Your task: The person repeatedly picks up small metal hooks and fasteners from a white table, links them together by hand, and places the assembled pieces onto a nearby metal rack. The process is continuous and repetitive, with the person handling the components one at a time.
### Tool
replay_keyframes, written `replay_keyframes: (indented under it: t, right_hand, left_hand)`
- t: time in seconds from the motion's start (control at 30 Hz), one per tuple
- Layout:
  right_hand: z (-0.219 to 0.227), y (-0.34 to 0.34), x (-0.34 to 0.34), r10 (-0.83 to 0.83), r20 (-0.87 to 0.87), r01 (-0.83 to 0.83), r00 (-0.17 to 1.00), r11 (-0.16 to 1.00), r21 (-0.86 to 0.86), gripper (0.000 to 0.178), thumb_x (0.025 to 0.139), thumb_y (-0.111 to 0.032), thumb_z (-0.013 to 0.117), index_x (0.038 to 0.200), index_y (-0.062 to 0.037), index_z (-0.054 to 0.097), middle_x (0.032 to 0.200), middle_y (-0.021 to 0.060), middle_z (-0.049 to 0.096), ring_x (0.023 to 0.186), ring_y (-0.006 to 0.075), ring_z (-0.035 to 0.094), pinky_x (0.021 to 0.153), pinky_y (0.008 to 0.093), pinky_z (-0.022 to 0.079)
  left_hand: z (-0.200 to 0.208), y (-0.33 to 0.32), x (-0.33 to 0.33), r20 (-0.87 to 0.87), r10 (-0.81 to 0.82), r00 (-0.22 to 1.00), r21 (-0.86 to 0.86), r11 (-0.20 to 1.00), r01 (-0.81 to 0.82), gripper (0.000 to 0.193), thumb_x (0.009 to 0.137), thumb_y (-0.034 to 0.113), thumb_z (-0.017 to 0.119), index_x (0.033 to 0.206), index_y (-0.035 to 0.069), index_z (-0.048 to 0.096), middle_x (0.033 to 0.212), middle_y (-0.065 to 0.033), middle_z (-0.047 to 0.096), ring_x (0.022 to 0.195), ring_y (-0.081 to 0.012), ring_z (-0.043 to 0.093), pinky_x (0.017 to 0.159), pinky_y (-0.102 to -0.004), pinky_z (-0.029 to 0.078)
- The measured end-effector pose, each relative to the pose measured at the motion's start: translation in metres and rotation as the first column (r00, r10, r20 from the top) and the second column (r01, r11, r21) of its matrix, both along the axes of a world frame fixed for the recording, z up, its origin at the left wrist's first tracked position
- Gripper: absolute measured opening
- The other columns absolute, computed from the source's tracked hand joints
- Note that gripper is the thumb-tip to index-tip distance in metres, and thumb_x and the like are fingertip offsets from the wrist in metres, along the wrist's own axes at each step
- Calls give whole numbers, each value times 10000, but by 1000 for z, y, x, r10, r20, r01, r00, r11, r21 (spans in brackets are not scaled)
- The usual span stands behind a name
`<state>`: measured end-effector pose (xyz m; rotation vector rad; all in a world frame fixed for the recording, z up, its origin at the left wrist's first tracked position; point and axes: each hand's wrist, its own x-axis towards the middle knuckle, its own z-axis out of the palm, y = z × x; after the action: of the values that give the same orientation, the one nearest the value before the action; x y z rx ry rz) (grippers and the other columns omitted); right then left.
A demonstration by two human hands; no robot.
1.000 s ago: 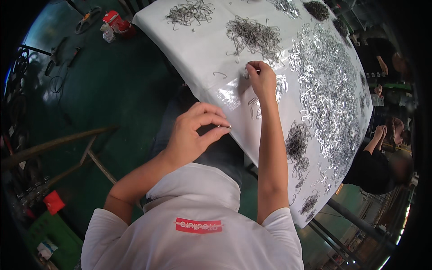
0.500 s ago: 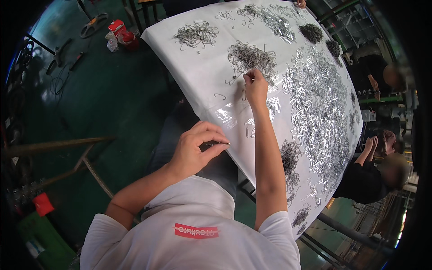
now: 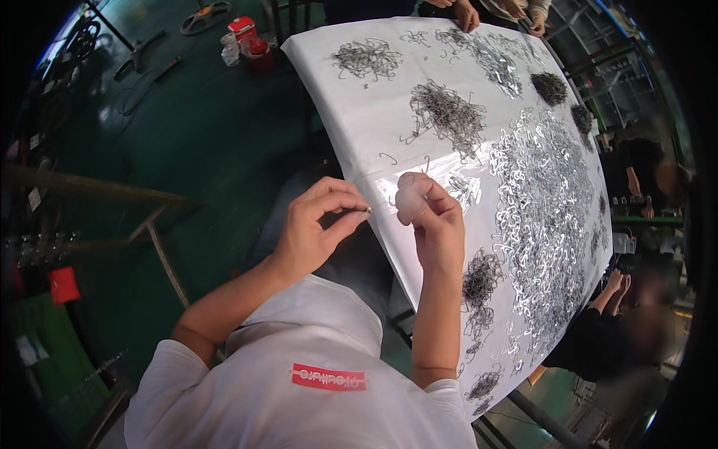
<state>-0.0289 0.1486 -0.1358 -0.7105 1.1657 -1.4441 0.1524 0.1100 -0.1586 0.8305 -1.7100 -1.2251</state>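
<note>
At mid-frame, our left hand [image 3: 315, 218] pinches a metal piece [image 3: 368, 210] between thumb and fingers; just right of it, our right hand [image 3: 437, 217] is curled and blurred, and we cannot tell whether its fingers grip anything. Hooks [image 3: 450, 118] lie heaped on the table [image 3: 348, 108] at upper centre.

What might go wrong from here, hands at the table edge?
Drop: the left hand pinches a small metal piece by the edge of the table; a slip might send it to the floor.
Knock: a lone hook lies near that edge and could get brushed off.
Mix-up: small shiny pieces sit close to the dark hook pile; strays might mix.
</note>
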Motion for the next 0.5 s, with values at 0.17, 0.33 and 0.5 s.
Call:
replay_keyframes:
  t: [0.17, 0.33, 0.5]
  right_hand:
    - [2, -2, 11, 139, 12, -139, 990, 990, -12, 55, 836, -41, 694, 814, -22, 647, 964, 6, 562, 908, 95, 517, 814, 236, 402]
    - [2, -15, 13, 150, -103, -152, 983, 988, -10, 67, 846, -58, 693, 813, -21, 647, 960, 3, 565, 899, 103, 535, 811, 242, 415]
    - [-1, -21, 11, 148, -153, -148, 977, 989, 10, 79, 857, -69, 689, 833, -10, 642, 946, 6, 570, 856, 106, 553, 796, 242, 431]
  left_hand:
    - [1, 5, -2, 7, 132, 991, -26, 991, -132, 150, 785, -34, 700, 925, 20, 701, 952, -70, 632, 811, -155, 620, 708, -266, 503]
    - [3, 7, -5, 39, 251, 967, -64, 966, -249, 116, 790, -15, 709, 901, 18, 700, 947, -70, 632, 805, -157, 627, 705, -266, 507]
    - [-1, 4, -14, 34, 318, 947, -60, 947, -316, 108, 783, -9, 721, 885, 17, 700, 934, -72, 632, 802, -159, 631, 693, -267, 511]
